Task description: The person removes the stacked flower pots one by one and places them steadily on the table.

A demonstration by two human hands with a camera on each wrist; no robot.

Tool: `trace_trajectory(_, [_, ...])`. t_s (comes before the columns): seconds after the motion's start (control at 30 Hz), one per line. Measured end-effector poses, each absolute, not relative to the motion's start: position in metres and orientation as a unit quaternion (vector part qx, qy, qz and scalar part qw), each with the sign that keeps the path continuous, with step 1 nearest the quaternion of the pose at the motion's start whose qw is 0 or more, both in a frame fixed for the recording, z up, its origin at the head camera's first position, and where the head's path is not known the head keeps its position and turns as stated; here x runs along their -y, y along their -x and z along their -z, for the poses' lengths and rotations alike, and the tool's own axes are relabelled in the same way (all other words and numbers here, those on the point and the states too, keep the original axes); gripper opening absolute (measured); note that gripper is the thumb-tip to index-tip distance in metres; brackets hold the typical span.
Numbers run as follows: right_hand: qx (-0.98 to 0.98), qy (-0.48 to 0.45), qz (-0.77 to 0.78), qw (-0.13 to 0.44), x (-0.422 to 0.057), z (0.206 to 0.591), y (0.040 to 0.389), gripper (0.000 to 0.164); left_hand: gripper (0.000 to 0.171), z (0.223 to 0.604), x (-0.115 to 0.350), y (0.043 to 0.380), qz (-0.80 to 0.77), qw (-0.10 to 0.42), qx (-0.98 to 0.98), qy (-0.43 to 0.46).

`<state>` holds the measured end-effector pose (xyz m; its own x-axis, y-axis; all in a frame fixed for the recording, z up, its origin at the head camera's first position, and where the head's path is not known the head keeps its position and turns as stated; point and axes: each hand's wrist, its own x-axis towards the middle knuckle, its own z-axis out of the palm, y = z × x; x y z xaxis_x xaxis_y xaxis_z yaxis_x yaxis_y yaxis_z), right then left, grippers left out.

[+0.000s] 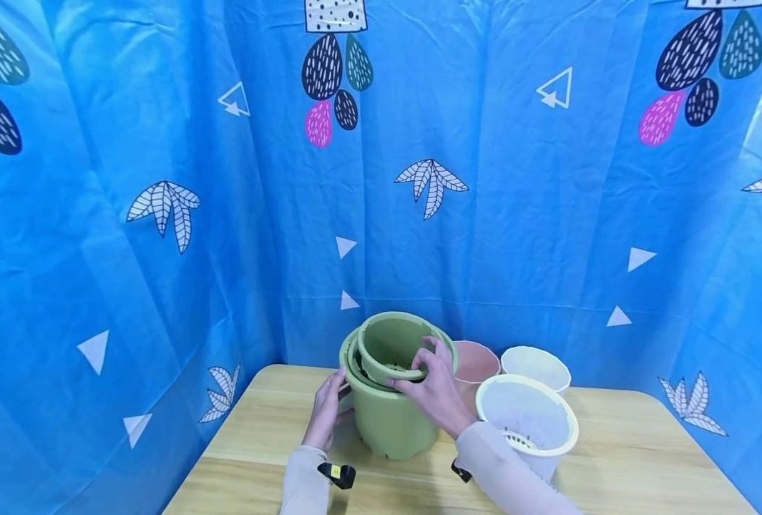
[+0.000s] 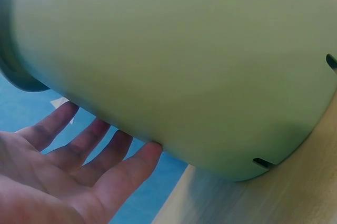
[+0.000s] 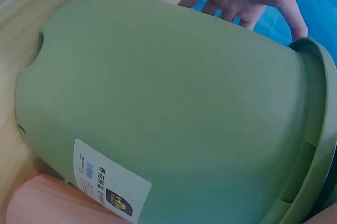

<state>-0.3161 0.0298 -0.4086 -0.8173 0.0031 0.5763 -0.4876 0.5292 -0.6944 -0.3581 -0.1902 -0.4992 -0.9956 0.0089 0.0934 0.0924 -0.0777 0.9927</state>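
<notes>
Nearest, your two sleeves [image 1: 306,483] each carry one black band [image 1: 337,473], the left one with a yellow patch, on the near side of the big pot [image 1: 396,425], which stands upright on the bench [image 1: 651,443]. Right of the big pot, slightly nearer you, is the first of two white pots [image 1: 527,408].

Your left hand [image 1: 326,409] is at the big pot's left side, fingers straight and spread, their tips touching its wall and the thumb at its rim. Your right hand [image 1: 437,383] clamps fingers and thumb on the near rim of the small pot [image 1: 390,340], which sits tilted in the big pot's mouth. Between their rims shows a crescent of a middle pot [image 1: 353,368], making three green pots.

One white label [image 3: 112,181] is stuck to the big pot's right flank: a line of larger Chinese characters, smaller print, a barcode-like block and one dark emblem [image 3: 119,202], all too soft to read surely.

Just beyond the big pot, to its right, is one pink pot [image 1: 477,361]; farther right is the second white pot [image 1: 535,366]. Behind the big pot hangs the blue curtain [image 1: 419,265], with five leaf prints in sight, one cut by the edge.
</notes>
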Motion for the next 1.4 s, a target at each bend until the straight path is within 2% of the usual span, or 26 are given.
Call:
trace_trajectory(0.17, [0.822, -0.142, -0.471, 0.288, -0.0342, 0.4134, 0.3173, 0.044, 0.071, 0.5004, 0.1878, 0.3585, 0.733, 0.027, 0.678, 0.04])
trace_trajectory(0.37, [0.822, -0.138, -0.456, 0.312, -0.0345, 0.4187, 0.3198, 0.05, 0.072, 0.4996, 0.1886, 0.3584, 0.733, 0.029, 0.679, 0.035])
trace_trajectory(0.43, [0.823, -0.131, -0.459, 0.309, -0.0342, 0.4185, 0.3201, 0.058, 0.073, 0.4987, 0.1891, 0.3586, 0.732, 0.029, 0.68, 0.035])
trace_trajectory(0.63, [0.832, -0.095, -0.477, 0.266, -0.0326, 0.4124, 0.3191, 0.095, 0.073, 0.4969, 0.19, 0.3581, 0.73, 0.029, 0.682, 0.038])
trace_trajectory(0.87, [0.847, -0.079, -0.47, 0.235, -0.0316, 0.4103, 0.3182, 0.106, 0.075, 0.4985, 0.1898, 0.3569, 0.727, 0.026, 0.685, 0.038])
trace_trajectory(1.0, [0.851, -0.074, -0.466, 0.232, -0.0307, 0.4106, 0.3174, 0.101, 0.074, 0.4991, 0.189, 0.3573, 0.729, 0.026, 0.683, 0.037])
trace_trajectory(1.23, [0.854, -0.089, -0.446, 0.254, -0.0311, 0.4127, 0.3162, 0.065, 0.075, 0.4984, 0.1884, 0.3578, 0.73, 0.026, 0.682, 0.036])
trace_trajectory(1.4, [0.859, -0.11, -0.413, 0.282, -0.0301, 0.4163, 0.3158, 0.051, 0.074, 0.4988, 0.1892, 0.3574, 0.732, 0.028, 0.679, 0.035])
